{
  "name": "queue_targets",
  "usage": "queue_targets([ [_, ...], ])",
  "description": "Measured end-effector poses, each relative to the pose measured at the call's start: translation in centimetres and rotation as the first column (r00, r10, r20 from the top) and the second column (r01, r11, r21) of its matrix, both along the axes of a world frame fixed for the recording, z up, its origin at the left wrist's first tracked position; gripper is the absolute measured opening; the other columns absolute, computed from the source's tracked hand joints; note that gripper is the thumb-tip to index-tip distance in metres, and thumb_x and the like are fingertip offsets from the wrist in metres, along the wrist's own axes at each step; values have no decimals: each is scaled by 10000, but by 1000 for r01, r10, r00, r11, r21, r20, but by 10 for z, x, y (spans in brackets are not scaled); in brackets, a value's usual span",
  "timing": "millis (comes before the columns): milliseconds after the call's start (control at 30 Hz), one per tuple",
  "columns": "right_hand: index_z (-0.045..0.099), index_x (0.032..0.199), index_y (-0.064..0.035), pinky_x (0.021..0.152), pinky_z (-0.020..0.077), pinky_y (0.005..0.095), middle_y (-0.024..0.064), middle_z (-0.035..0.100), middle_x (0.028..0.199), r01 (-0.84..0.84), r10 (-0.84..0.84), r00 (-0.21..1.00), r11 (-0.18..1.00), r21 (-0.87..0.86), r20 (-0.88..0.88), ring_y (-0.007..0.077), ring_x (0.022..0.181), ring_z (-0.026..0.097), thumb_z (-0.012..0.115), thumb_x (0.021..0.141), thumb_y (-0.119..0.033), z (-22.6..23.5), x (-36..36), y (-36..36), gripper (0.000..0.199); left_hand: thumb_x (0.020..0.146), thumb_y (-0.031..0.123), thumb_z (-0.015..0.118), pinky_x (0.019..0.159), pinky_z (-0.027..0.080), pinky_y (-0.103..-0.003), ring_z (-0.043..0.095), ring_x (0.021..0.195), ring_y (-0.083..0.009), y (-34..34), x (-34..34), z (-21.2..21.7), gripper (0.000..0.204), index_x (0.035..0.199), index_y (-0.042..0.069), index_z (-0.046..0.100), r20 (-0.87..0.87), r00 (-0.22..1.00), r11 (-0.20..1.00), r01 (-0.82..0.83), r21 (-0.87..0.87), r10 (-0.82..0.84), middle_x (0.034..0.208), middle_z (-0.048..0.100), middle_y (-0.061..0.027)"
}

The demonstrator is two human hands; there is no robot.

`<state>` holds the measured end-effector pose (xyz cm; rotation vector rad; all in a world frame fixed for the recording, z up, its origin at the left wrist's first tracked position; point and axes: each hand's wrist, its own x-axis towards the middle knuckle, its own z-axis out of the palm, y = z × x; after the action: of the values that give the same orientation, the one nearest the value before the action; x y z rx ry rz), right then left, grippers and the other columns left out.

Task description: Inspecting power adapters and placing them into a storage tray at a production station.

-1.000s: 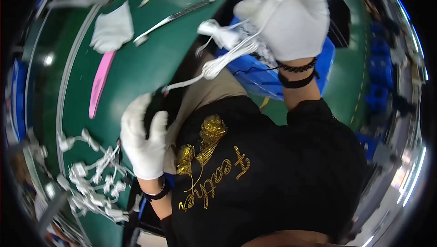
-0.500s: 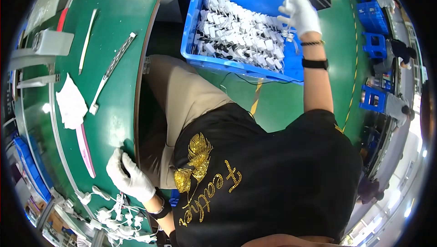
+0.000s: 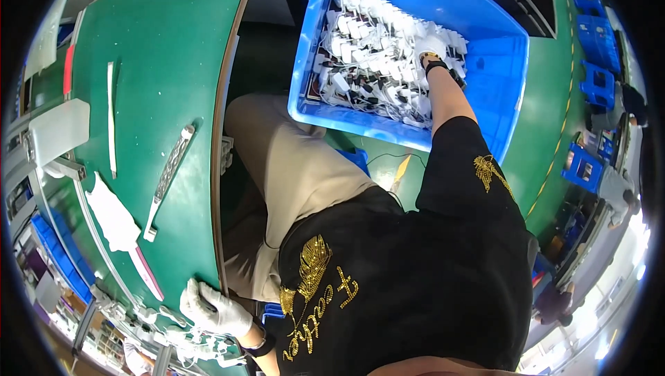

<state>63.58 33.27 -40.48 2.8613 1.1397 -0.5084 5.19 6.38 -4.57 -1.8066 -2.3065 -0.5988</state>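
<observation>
My right hand [image 3: 431, 42], in a white glove, reaches down among the white power adapters [image 3: 374, 47] heaped in a large blue bin [image 3: 495, 71]. Its fingers blend into the white pile, so I cannot see whether they grip anything. On the green table [image 3: 159, 50], close to its edge, rests my white-gloved left hand [image 3: 216, 311]. The fingers there are loosely bent and apart, with nothing visible in them. Beside that hand lies a tangle of white adapters and cables [image 3: 197, 345].
Further up the table lie a patterned-handled brush-like tool [image 3: 168, 178], a thin white stick [image 3: 111, 120], and a white cloth [image 3: 114, 217] over a pink strip [image 3: 145, 275]. A grey bracketed block [image 3: 62, 130] stands at the table's left. Blue stools [image 3: 582, 168] stand far right, near other people.
My right hand has gone from above the bin, where it held up a white adapter, down into the pile. The view has shifted, and my left hand stays by the table edge.
</observation>
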Motion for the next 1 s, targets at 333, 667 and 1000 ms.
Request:
queue_targets([
  [333,388,1496,-119,1056,416,482,233,577,1363,-310,310,947,951,-19,87,405,1239,561,663,816,-522,-30,54,12,838,917,4,651,851,500,-394,604,940,-287,15,13,7,169,1081,0,692,-230,973,999,1,-32,-8,997,635,-144],
  [667,525,1373,30,1039,423,347,170,608,1317,-229,248,969,918,323,-20,282,1205,572,639,908,-420,0,68,51,658,839,43,730,789,507,-330,625,853,-220,19,2,35,158,996,57,725,240,965,994,-103,-33,108,894,660,-83],
  [1000,502,1356,101,928,526,333,210,629,1252,-23,808,473,410,912,-351,239,988,669,498,1039,-161,346,-314,-66,411,921,439,643,847,530,-343,698,920,-206,-42,-206,141,446,1125,50,720,37,736,733,-677,71,676,1015,740,-119],
])
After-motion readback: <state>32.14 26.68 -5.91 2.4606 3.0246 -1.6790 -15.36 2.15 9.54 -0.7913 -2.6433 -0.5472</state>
